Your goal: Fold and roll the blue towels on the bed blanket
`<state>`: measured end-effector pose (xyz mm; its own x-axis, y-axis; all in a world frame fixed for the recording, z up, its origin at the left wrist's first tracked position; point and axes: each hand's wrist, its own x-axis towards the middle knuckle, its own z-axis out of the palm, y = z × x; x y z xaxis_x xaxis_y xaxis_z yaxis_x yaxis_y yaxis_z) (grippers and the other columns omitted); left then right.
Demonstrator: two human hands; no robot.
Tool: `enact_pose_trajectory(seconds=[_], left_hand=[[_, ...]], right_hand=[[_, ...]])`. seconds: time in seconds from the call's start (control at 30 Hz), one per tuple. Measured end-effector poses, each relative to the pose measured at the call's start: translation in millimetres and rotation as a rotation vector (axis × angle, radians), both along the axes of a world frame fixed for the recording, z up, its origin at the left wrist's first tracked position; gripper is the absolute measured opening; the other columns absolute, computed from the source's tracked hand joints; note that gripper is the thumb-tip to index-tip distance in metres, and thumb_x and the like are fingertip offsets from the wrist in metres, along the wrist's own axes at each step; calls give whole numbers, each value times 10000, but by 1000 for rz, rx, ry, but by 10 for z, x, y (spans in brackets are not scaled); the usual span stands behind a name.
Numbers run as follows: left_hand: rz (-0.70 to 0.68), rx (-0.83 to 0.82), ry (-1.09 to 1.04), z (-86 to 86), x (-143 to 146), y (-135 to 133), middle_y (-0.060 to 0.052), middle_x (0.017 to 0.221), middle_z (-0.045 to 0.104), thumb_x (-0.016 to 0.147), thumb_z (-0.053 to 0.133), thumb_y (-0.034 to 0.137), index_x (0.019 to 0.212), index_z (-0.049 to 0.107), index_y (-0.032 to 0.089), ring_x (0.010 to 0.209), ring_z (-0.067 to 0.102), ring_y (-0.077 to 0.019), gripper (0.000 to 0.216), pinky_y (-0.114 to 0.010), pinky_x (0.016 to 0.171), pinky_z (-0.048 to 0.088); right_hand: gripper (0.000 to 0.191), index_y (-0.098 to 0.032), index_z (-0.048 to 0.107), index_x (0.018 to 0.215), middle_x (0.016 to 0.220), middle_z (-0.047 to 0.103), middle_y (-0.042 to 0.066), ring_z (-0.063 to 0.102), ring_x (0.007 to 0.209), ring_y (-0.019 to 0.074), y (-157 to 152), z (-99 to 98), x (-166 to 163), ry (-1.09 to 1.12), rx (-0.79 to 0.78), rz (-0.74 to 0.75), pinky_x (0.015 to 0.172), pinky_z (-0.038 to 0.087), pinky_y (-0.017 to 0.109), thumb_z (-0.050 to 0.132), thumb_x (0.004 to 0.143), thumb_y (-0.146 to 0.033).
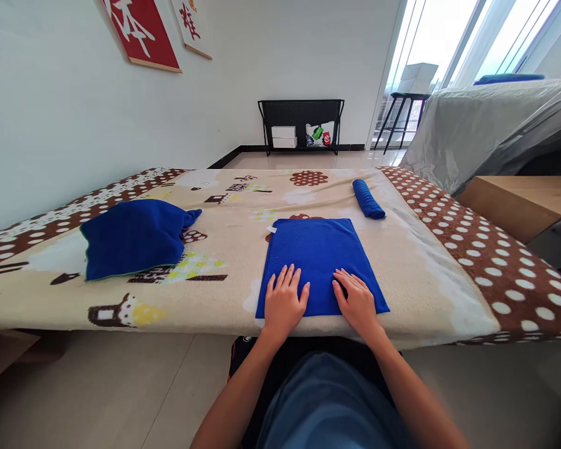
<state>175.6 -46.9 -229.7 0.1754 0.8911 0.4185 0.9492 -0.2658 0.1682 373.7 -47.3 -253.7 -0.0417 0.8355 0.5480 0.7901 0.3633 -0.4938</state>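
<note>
A blue towel lies folded flat on the patterned blanket, near its front edge. My left hand rests palm down on the towel's near left part, fingers stretched out. My right hand lies flat on the near right part, fingers also extended. Neither hand holds anything. A rolled blue towel sits farther back to the right. A loose heap of blue towels lies at the left.
The blanket covers a low bed with a brown dotted border. A wooden bench and a grey covered piece of furniture stand at right. A black rack with boxes is against the far wall.
</note>
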Motion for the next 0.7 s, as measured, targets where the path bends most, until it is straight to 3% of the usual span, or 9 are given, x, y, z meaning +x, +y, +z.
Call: enact_pose_trajectory(seconds=[0.23, 0.4, 0.53, 0.7], left_hand=[[130, 27, 26, -94, -422, -64, -61, 1535, 482, 1029, 361, 447, 1463, 524, 235, 1453, 417, -269, 510, -507, 1196, 331], [175, -6, 63, -88, -533, -131, -80, 1532, 484, 1044, 308, 369, 1473, 507, 202, 1437, 441, -263, 501, -544, 1208, 296], [166, -49, 113, 59, -343, -115, -130, 1526, 484, 1009, 331, 244, 1427, 559, 166, 1472, 382, -303, 482, -632, 1222, 198], [-130, -197, 119, 175, 179, 116, -80, 1606, 370, 951, 323, 107, 1491, 471, 160, 1506, 323, -212, 562, -461, 1222, 304]], right_hand=[[378, -187, 686, 1237, 1321, 662, 81, 582, 1298, 247, -33, -84, 332, 42, -16, -31, 1143, 440, 473, 440, 1016, -368], [379, -185, 680, 1254, 1348, 642, 93, 558, 1326, 254, -38, -64, 375, 62, -66, 1, 1160, 421, 491, 464, 997, -362], [373, -194, 678, 1267, 1393, 607, 91, 518, 1366, 247, -17, 41, 267, 28, -149, 100, 1189, 376, 502, 473, 987, -330], [376, -184, 673, 1280, 1413, 589, 96, 493, 1388, 223, 161, 186, -97, -12, -276, 258, 1203, 351, 466, 491, 954, -238]])
